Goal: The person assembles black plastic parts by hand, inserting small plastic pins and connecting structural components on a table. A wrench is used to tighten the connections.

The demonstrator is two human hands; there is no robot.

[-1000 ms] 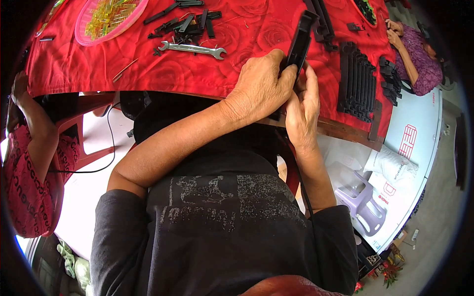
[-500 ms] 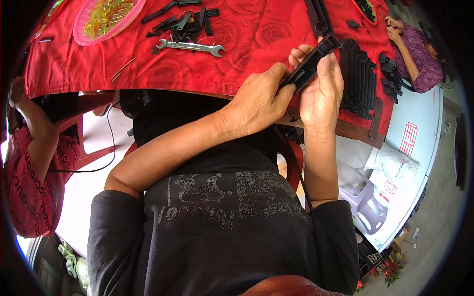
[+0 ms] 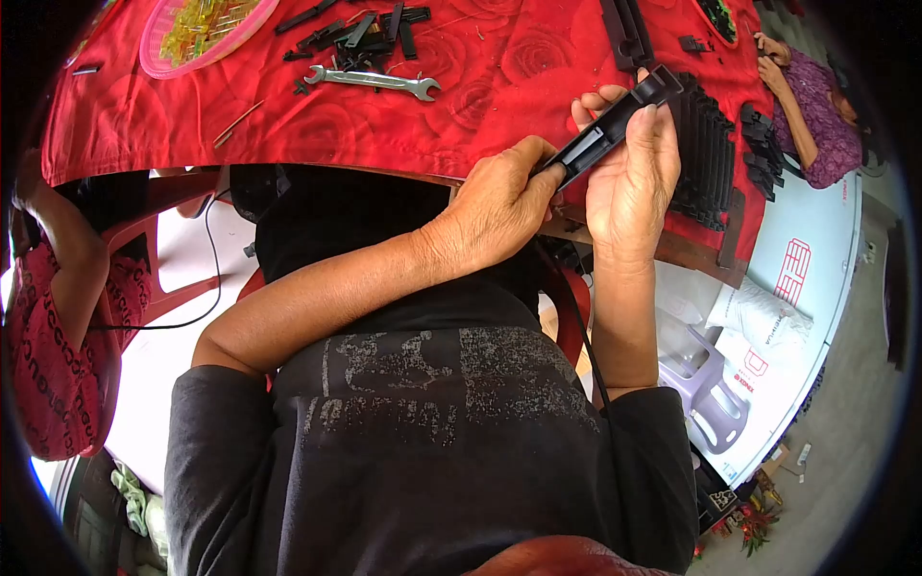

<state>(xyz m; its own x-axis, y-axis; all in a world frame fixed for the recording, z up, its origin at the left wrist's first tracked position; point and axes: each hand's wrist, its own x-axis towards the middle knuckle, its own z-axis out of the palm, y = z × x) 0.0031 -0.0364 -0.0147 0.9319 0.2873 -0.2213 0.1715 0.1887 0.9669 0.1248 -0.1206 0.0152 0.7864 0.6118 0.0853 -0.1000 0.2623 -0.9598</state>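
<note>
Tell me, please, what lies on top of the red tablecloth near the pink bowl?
On the red tablecloth, beside the pink bowl, lie a silver wrench and loose black parts. The table under the cloth is covered.

Rose-patterned red tablecloth [image 3: 499,86], black bar [image 3: 607,132]

Bare forearms, short black sleeves — a black shirt with a faded, perhaps cracked, grey print.
</note>
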